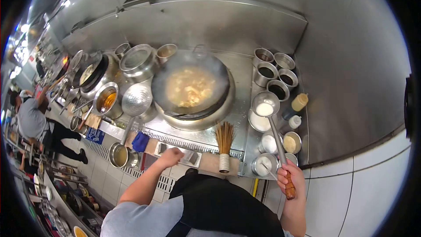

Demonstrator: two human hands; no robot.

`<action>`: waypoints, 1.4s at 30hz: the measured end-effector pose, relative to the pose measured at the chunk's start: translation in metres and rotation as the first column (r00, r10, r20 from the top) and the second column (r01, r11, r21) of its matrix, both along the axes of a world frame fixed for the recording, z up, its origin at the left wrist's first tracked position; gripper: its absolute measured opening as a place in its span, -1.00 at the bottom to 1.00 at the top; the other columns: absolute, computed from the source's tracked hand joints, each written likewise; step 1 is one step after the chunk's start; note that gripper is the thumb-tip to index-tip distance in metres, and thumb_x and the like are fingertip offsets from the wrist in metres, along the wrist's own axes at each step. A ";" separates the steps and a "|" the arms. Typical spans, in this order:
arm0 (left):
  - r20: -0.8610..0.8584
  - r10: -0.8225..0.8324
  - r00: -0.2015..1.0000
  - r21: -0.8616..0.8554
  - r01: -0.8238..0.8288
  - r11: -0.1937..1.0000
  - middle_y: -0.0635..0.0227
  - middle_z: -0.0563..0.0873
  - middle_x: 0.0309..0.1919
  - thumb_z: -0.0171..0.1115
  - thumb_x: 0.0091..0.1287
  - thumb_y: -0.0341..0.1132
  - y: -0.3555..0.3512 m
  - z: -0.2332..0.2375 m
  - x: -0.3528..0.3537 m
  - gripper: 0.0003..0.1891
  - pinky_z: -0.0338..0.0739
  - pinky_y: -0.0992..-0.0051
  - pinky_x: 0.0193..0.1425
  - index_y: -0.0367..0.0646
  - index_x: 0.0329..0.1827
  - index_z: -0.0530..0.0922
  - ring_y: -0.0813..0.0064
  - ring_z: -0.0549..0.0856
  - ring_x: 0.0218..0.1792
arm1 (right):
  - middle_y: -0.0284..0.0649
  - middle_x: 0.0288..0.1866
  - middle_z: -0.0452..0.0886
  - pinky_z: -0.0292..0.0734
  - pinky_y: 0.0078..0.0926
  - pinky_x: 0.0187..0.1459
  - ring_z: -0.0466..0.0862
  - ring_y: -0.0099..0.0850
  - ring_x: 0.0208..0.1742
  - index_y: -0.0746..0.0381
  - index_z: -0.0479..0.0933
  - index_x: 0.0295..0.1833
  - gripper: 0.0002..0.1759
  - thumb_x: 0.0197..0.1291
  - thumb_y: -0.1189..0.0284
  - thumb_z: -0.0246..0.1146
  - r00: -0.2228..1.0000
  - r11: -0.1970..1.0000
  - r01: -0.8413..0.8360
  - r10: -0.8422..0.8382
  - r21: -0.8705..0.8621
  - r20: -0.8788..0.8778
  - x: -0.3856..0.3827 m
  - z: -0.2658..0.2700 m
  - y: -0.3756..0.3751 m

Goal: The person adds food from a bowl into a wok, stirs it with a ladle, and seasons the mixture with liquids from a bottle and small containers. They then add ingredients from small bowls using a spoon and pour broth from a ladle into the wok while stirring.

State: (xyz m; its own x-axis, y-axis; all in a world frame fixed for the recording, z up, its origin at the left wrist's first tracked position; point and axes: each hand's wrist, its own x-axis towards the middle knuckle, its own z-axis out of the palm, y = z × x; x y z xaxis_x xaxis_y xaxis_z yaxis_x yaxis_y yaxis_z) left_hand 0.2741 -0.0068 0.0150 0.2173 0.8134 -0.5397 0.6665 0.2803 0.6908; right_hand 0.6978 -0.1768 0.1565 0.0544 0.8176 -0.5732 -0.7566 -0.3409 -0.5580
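My right hand [291, 176] is wrapped round the wooden handle of a ladle [265, 104]. The ladle's bowl, with white stuff in it, is over a container of white contents [258, 122] on the right side of the counter. My left hand [170, 157] is closed near the counter's front edge, by a metal tray [193, 156]; whether it holds anything is too small to tell. Steam rises from a large wok [158, 88] with pale food pieces [191, 93] in liquid. A bamboo brush [224, 145] stands at the front edge.
Metal pots of dark liquid [266, 72] and squeeze bottles [299, 102] are at the right. A perforated strainer [137, 99], a lidded pot [137, 59], a pot of amber liquid [106, 100] and a blue cloth [140, 141] lie left of the wok. Another person [33, 114] stands far left.
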 end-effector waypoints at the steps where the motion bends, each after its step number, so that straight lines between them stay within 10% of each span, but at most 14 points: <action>1: -0.082 0.016 0.996 0.214 0.002 0.977 0.25 0.65 -0.52 0.24 0.26 -0.18 0.005 -0.013 -0.028 -0.73 0.54 0.45 -0.36 -0.26 -0.32 0.57 0.43 0.64 -0.48 | -0.37 -0.59 0.32 0.19 -0.58 -0.80 0.29 -0.59 -0.76 0.20 0.39 0.14 -0.69 0.30 0.47 0.01 1.000 1.000 -0.014 0.014 0.008 0.028 -0.008 0.011 0.006; 5: -0.345 0.349 0.871 0.586 -0.090 0.805 -0.06 0.65 -0.21 0.22 0.19 -0.22 0.019 0.007 -0.082 -0.73 0.52 0.20 -0.02 -0.25 -0.18 0.56 -0.02 0.63 -0.16 | -0.34 -0.57 0.33 0.22 -0.57 -0.80 0.30 -0.54 -0.76 0.22 0.34 0.24 -0.63 0.34 0.47 -0.06 0.986 0.977 -0.125 0.141 0.175 -0.085 -0.035 0.032 0.038; 12: -0.617 0.321 0.718 0.574 0.132 0.808 0.04 0.47 0.14 0.33 0.06 -0.05 0.034 -0.019 -0.134 -0.38 0.44 0.12 0.12 -0.21 0.11 0.40 -0.01 0.50 0.11 | -0.36 -0.55 0.34 0.25 -0.60 -0.77 0.31 -0.58 -0.73 0.27 0.33 0.23 -0.62 0.34 0.44 -0.04 0.939 0.944 -0.242 0.286 0.226 -0.190 -0.126 0.008 0.139; 15: -0.559 0.255 0.789 0.596 0.168 0.785 0.07 0.53 0.01 0.37 0.01 -0.03 0.040 -0.038 -0.147 -0.34 0.44 0.18 0.12 -0.21 0.12 0.41 0.06 0.54 0.05 | -0.35 -0.55 0.38 0.23 -0.60 -0.77 0.33 -0.57 -0.71 0.22 0.40 0.07 -0.75 0.29 0.47 0.05 0.944 0.933 -0.328 0.327 0.151 0.032 -0.170 -0.010 0.186; 18: -0.453 0.305 0.838 0.611 0.043 0.791 0.10 0.57 -0.07 0.39 -0.01 -0.01 0.050 -0.042 -0.159 -0.35 0.45 0.20 0.11 -0.22 0.08 0.42 0.09 0.54 0.04 | -0.34 -0.59 0.42 0.29 -0.55 -0.76 0.38 -0.53 -0.74 0.21 0.42 0.08 -0.70 0.21 0.54 0.09 0.732 0.936 -0.352 0.280 -0.006 0.621 -0.209 -0.049 0.220; 25: -0.483 0.149 0.863 0.502 0.133 0.855 0.10 0.58 -0.11 0.41 0.00 0.00 0.059 -0.048 -0.179 -0.46 0.46 0.19 0.10 -0.19 -0.10 0.46 0.11 0.57 0.00 | -0.34 -0.61 0.40 0.38 -0.52 -0.72 0.41 -0.51 -0.74 0.23 0.40 0.20 -0.53 0.11 0.59 0.05 0.347 0.977 -0.210 0.109 -0.037 0.931 -0.245 -0.077 0.260; 33: -0.433 0.085 0.897 0.534 0.180 0.826 0.11 0.59 -0.16 0.40 0.03 -0.02 0.062 -0.059 -0.187 -0.46 0.46 0.19 0.04 -0.19 -0.06 0.43 0.09 0.58 -0.05 | -0.37 -0.61 0.42 0.35 -0.56 -0.69 0.42 -0.52 -0.74 0.17 0.38 0.26 -0.48 0.12 0.54 0.10 0.668 0.906 -0.401 0.392 -0.139 0.632 -0.243 -0.056 0.209; 38: -0.311 0.190 0.931 0.607 0.041 0.794 0.11 0.60 -0.21 0.40 0.02 -0.04 0.048 -0.062 -0.185 -0.47 0.47 0.17 -0.01 -0.21 -0.07 0.48 0.06 0.58 -0.10 | -0.31 -0.58 0.48 0.37 -0.54 -0.69 0.44 -0.51 -0.73 0.13 0.29 0.39 -0.36 0.11 0.55 0.09 0.164 0.912 -0.297 0.340 -0.282 0.926 -0.233 -0.050 0.215; 42: -0.427 0.160 0.890 0.508 0.090 0.857 0.05 0.64 -0.22 0.40 0.03 -0.03 0.057 -0.054 -0.180 -0.50 0.50 0.14 -0.04 -0.24 -0.11 0.53 0.01 0.62 -0.14 | -0.34 -0.56 0.47 0.40 -0.54 -0.67 0.44 -0.49 -0.74 0.22 0.31 0.34 -0.40 0.11 0.50 0.14 0.543 0.885 -0.446 0.388 -0.136 0.745 -0.253 -0.076 0.254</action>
